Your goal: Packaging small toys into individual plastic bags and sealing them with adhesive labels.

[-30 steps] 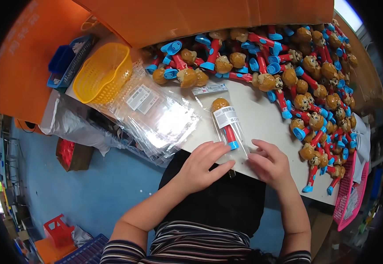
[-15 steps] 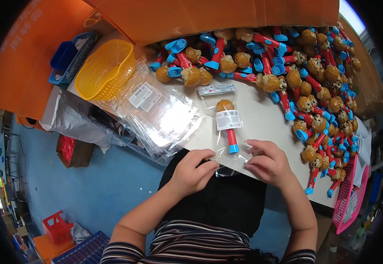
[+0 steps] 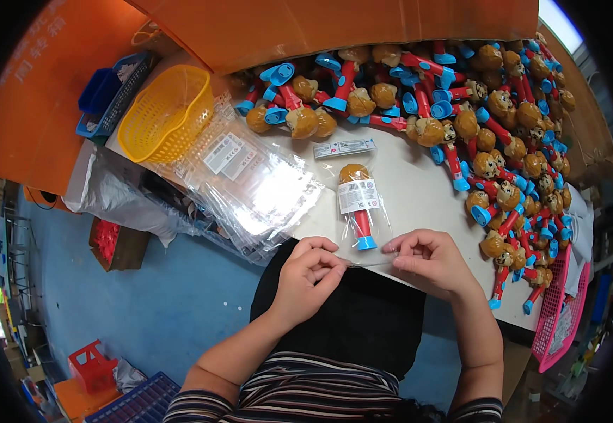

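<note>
A clear plastic bag (image 3: 363, 211) lies on the white table (image 3: 412, 204) with a brown-headed toy on a red stick with a blue base inside it and a white label on its front. My left hand (image 3: 310, 275) pinches the bag's near edge at the left. My right hand (image 3: 430, 261) pinches the same edge at the right. Both hands sit at the table's front edge, over my black lap.
A pile of the same toys (image 3: 489, 134) covers the table's back and right side. A stack of empty clear bags (image 3: 250, 183) lies to the left, beside a yellow basket (image 3: 165, 116) and a blue basket (image 3: 109, 92). A small white strip (image 3: 345, 148) lies behind the bag. A pink basket (image 3: 556, 324) hangs at the right.
The bagged toy has slid toward me. My hands moved from over its lower part to its near open edge, pinching it at both sides.
</note>
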Motion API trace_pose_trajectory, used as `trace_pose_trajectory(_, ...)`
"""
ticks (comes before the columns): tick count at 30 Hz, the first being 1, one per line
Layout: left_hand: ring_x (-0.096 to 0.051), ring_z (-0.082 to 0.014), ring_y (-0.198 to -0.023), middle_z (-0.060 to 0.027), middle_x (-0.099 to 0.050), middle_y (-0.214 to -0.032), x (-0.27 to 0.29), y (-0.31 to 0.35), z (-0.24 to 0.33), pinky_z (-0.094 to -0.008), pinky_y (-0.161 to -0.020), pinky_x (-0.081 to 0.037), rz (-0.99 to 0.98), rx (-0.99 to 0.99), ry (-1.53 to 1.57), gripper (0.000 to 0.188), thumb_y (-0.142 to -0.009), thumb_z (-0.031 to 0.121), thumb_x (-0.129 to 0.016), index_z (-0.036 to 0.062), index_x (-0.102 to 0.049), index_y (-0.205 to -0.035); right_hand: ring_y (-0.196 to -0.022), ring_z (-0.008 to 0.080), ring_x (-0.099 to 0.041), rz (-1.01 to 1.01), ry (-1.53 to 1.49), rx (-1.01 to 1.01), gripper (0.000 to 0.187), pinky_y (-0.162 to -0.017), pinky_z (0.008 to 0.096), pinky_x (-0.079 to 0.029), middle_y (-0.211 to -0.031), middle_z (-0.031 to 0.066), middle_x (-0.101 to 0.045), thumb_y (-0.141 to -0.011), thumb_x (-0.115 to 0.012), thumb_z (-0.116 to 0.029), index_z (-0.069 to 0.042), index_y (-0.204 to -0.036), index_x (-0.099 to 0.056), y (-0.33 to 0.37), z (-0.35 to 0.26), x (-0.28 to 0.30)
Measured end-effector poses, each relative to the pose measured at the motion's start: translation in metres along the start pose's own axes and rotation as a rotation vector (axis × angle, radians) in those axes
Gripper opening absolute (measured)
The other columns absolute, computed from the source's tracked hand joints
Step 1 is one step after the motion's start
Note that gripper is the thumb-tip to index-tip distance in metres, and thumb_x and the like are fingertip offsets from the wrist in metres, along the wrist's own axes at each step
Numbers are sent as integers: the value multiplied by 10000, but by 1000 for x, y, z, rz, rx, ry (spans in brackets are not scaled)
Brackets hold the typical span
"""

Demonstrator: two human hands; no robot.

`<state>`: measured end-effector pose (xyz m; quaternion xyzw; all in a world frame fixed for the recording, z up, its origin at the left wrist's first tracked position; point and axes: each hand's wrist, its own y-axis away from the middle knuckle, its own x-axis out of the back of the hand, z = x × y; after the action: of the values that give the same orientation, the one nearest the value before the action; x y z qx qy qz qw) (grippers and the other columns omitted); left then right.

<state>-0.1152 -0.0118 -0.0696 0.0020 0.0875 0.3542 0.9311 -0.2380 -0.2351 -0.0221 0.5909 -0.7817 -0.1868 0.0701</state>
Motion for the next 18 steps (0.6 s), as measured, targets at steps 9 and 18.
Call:
trace_pose_trajectory(9, -655, -200, -1037, -106, -462, -1170, -1, 3, -2, -296, -934, -537, 22, -2, 83, 54, -873, -104, -597, -63, -617, -902, -666, 78, -618, 46, -140, -27, 134, -596, 200, -492, -787, 53, -672, -861, -735, -9, -10, -866, -601, -4, 1, -5)
trace_pose_trajectory(18, -650, -190, -1038, -95, -464, -1155, -4, 10, -4, -291, -930, -540, 24, -34, 45, 123, -849, -134, -602, -49, -597, -939, -645, 72, -607, 60, -118, -106, 190, -569, 187, -471, -749, 21, -643, -831, -746, 23, -45, -842, -569, -5, -8, -5)
